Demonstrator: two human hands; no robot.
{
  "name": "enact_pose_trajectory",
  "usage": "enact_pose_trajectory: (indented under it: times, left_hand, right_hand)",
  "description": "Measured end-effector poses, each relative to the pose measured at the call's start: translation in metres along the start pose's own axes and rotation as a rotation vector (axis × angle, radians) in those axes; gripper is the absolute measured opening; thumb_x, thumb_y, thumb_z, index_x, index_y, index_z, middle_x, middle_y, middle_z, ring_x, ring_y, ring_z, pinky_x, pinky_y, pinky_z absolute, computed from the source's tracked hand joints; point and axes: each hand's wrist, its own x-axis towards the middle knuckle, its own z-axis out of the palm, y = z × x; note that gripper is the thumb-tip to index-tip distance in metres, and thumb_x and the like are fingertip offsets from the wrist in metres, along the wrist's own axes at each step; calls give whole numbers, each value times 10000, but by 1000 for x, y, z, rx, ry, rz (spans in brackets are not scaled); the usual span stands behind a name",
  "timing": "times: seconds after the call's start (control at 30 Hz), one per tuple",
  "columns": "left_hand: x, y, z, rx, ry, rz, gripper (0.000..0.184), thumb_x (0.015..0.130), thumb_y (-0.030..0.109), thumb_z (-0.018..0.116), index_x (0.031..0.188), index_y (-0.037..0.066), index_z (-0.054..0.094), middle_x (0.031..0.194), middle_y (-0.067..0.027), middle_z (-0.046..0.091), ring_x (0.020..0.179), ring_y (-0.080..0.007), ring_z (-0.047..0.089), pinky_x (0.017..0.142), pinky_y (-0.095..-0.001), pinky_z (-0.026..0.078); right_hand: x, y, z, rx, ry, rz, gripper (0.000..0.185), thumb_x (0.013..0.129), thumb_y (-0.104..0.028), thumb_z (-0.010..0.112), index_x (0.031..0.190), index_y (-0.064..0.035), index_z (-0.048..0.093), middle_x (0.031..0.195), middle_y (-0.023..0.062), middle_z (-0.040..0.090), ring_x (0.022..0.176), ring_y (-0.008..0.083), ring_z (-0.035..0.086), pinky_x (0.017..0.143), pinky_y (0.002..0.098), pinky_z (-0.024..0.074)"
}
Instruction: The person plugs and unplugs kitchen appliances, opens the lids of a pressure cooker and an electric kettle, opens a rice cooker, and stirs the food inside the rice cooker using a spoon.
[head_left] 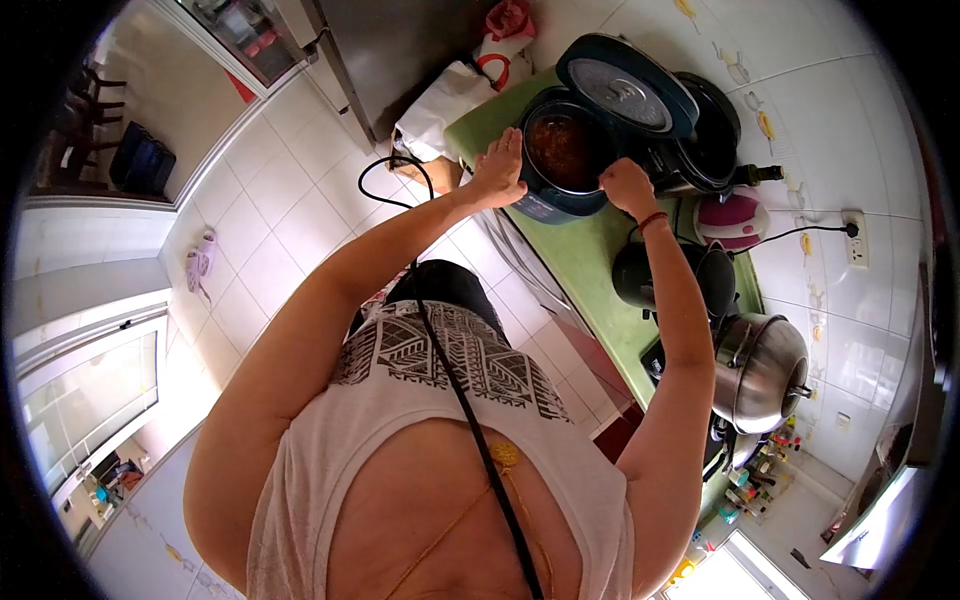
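Observation:
A dark rice cooker [548, 203] stands on the green counter with its lid [628, 92] swung up. Its inner pot [606, 150] contains reddish-brown food [560, 150], too dim to name. My left hand [498, 172] rests against the cooker's near left side, its fingers stretched out and holding nothing. At the right edge of the inner pot is my right hand [628, 188], with its fingers closed. Whether they pinch the pot's rim or something small is hidden by the hand itself.
Behind the lid sits another dark pot [712, 150]. Along the green counter [590, 270] are a purple-and-white appliance [728, 218], a black pot [636, 275] and a large steel pot [765, 375]. A black cable [440, 360] hangs across my front. White bags [445, 105] stand by the fridge.

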Motion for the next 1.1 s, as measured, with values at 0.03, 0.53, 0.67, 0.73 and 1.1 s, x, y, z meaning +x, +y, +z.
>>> enact_pose_trajectory:
  times: [0.03,0.53,0.67,0.73,1.1]
  left_hand:
    - [0,-1,1,4,3,2,826,668,174,629,1286,-37,124,1335,-206,207,1185,-352,295,902,-501,311]
    - [-2,-3,-4,-11,8,27,821,659,183,631,1276,-49,141,1328,-217,213,1186,-362,285,885,-529,317]
    - [-1,-6,0,-7,30,34,817,655,191,637,1268,-48,153,1323,-214,223,1179,-361,294,880,-534,320]
    - [-1,-6,1,-7,30,31,824,656,193,637,1273,-47,147,1327,-213,218,1181,-360,294,881,-534,319]
    - [0,-7,3,-21,15,35,834,680,199,625,1294,-42,114,1346,-205,187,1206,-352,260,904,-530,295]
  right_hand:
    - [6,7,9,-19,-81,-193,139,753,-75,517,744,-39,651,711,161,608,668,268,593,553,404,480]
    - [7,-10,-5,747,317,344,129,783,-180,543,748,-102,640,708,39,613,560,170,571,464,303,456]
    - [-2,-31,-17,94,400,291,110,757,-130,541,711,-85,630,745,94,621,672,238,606,545,346,493]
    - [-3,-38,-9,-184,340,157,91,720,-113,559,691,-58,626,729,125,615,673,268,601,534,365,491]
    - [-14,-48,4,-87,147,50,101,702,-121,541,684,-49,609,698,137,600,672,298,585,586,380,485]
